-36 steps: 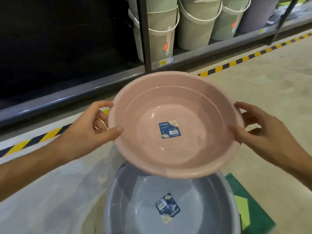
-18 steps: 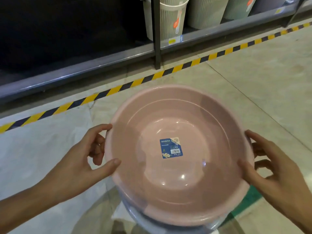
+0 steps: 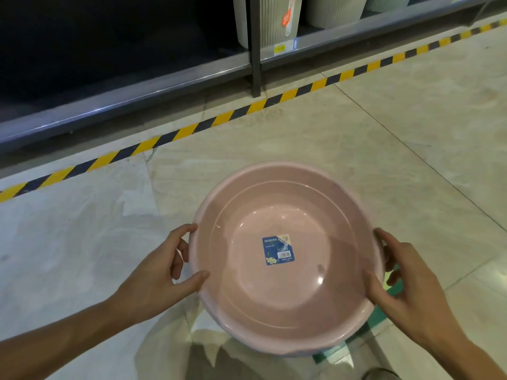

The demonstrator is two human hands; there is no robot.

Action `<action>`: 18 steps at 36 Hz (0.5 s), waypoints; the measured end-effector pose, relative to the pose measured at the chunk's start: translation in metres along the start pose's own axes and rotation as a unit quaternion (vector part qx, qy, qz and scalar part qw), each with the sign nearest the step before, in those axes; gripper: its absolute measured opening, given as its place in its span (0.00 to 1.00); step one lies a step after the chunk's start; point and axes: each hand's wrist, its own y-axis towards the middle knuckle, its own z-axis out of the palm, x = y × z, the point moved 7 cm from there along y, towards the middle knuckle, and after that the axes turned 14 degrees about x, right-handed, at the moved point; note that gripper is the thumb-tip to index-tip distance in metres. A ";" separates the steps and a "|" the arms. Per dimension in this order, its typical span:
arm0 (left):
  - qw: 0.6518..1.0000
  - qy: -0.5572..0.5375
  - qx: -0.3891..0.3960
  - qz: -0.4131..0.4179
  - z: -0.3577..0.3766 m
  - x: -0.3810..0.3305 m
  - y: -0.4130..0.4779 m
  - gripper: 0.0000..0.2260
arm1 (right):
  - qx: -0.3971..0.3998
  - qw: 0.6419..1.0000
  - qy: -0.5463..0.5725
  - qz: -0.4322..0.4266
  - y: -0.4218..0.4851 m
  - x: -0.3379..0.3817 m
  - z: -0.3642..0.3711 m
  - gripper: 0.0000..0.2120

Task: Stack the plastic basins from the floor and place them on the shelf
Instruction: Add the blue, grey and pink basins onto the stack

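A pink plastic basin (image 3: 285,297) with a blue label at its bottom sits low over the floor, nested in a grey-blue basin (image 3: 301,353) of which only a thin sliver shows under the near rim. My left hand (image 3: 162,270) grips the pink rim on its left side, thumb on top and fingers curled below. My right hand (image 3: 406,286) grips the right rim the same way. The dark shelf (image 3: 131,97) runs along the back, its left bay looking bare.
Ribbed pale bins (image 3: 277,17) stand on the shelf to the right of a black upright post (image 3: 255,50). Yellow-black floor tape (image 3: 247,109) runs in front of the shelf. A green mat (image 3: 378,322) lies under the basins at right.
The pink basin came down from in front of the shelf onto the grey-blue basin, which it now almost fully covers. Both hands lowered with it and kept their grip.
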 end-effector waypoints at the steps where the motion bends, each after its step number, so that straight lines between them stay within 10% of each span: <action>1: 1.000 0.003 0.005 -0.003 0.003 0.001 0.000 0.37 | 0.001 1.000 -0.001 -0.004 0.000 0.000 0.001 0.34; 18: 0.989 -0.146 0.018 -0.012 0.009 -0.012 0.014 0.35 | 0.024 0.981 0.191 0.011 0.017 -0.022 0.016 0.38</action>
